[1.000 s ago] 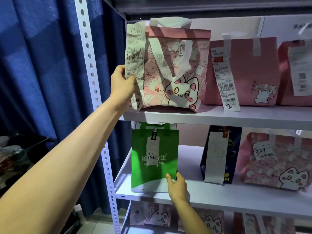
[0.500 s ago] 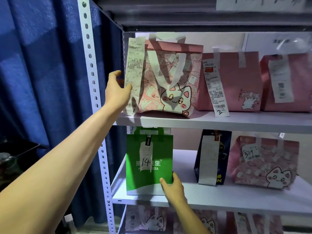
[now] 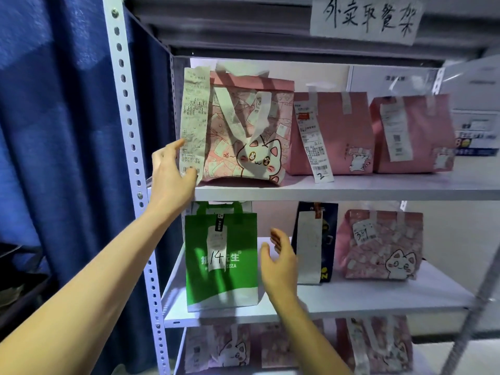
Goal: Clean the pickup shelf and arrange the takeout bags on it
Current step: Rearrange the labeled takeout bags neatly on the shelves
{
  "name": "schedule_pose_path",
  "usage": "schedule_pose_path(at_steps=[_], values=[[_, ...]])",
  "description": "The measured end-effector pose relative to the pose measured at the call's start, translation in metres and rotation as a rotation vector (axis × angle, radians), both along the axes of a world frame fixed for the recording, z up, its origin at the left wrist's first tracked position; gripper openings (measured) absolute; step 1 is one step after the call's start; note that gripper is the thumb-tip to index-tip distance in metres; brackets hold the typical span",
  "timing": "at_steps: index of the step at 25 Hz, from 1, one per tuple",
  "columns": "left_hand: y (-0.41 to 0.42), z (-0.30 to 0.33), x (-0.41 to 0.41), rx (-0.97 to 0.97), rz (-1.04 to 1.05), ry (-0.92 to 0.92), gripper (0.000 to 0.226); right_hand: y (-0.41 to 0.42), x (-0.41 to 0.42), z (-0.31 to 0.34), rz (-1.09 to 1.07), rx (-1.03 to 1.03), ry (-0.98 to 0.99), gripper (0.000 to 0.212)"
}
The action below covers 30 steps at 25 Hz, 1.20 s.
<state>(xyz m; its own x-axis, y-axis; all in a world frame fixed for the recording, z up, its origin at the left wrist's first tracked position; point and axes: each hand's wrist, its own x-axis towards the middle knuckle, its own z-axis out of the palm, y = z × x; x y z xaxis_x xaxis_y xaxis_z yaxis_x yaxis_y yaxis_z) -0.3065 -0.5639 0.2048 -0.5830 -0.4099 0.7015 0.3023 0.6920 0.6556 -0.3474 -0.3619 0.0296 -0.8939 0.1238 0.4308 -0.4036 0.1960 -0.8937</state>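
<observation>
At the far left a blue curtain (image 3: 54, 131) is seen hanging beside the perforated upright (image 3: 127, 125) of the pickup shelf (image 3: 351, 189). The left hand (image 3: 170, 180) is raised against the left end of the upper board, its fingers loosely spread and nothing grasped; its fingertips lie at the lower part of the long receipt (image 3: 193, 123) that hangs down the left edge of the cat-print pink bag (image 3: 249, 131). That bag stands upright on the upper board, immediately to the right of the hand, so it is the left hand that is nearer to it.

Below, on the middle board, the green bag (image 3: 220, 255) marked 14 is set upright at the left end, its long axis vertical. The right hand (image 3: 280, 263) is held open just beside the bag's right edge, palm turned toward it, with a narrow gap visible and nothing gripped. Any further nudge of the green bag would be judged to fall to this hand, the bag lying to its left.

Further right, a dark blue bag (image 3: 328, 239) and another cat-print bag (image 3: 378, 244) stand on the same board; two plain pink bags (image 3: 332, 136) are lined up above.
</observation>
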Motion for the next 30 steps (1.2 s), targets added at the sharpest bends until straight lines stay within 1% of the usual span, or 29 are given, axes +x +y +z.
schedule_pose_path(at_steps=[3,4,5,7,9,10,16,22,26,27,30], values=[[0.000,-0.009,0.001,0.026,-0.026,-0.055,0.059,0.005,-0.001,0.065,-0.108,0.057,0.334,0.042],[-0.001,-0.011,0.001,0.025,-0.025,-0.076,0.058,0.005,-0.005,0.084,-0.147,0.116,0.390,0.047],[-0.003,-0.012,0.001,0.017,-0.022,-0.099,0.058,0.005,-0.009,0.101,-0.185,0.200,0.395,0.052],[-0.005,-0.013,-0.001,-0.026,-0.011,-0.149,0.056,0.004,-0.019,0.123,-0.230,0.387,0.306,0.060],[-0.008,-0.012,-0.006,-0.072,0.003,-0.207,0.055,0.003,-0.028,0.132,-0.215,0.482,0.234,0.064],[-0.009,-0.010,-0.008,-0.086,0.006,-0.233,0.055,0.004,-0.031,0.134,-0.212,0.501,0.231,0.065],[-0.014,-0.001,-0.025,-0.092,0.011,-0.276,0.054,0.004,-0.048,0.150,-0.181,0.571,0.214,0.063],[-0.010,-0.005,-0.029,-0.108,0.051,-0.256,0.050,0.011,-0.054,0.152,-0.124,0.605,0.174,0.064],[0.002,-0.003,-0.015,-0.113,0.076,-0.204,0.064,0.022,-0.049,0.149,-0.086,0.572,0.200,0.063],[0.008,-0.003,-0.010,-0.127,0.095,-0.189,0.062,0.026,-0.048,0.148,-0.082,0.563,0.218,0.061],[0.032,-0.007,-0.003,-0.199,0.112,-0.105,0.047,0.038,-0.043,0.145,-0.067,0.546,0.284,0.053]])
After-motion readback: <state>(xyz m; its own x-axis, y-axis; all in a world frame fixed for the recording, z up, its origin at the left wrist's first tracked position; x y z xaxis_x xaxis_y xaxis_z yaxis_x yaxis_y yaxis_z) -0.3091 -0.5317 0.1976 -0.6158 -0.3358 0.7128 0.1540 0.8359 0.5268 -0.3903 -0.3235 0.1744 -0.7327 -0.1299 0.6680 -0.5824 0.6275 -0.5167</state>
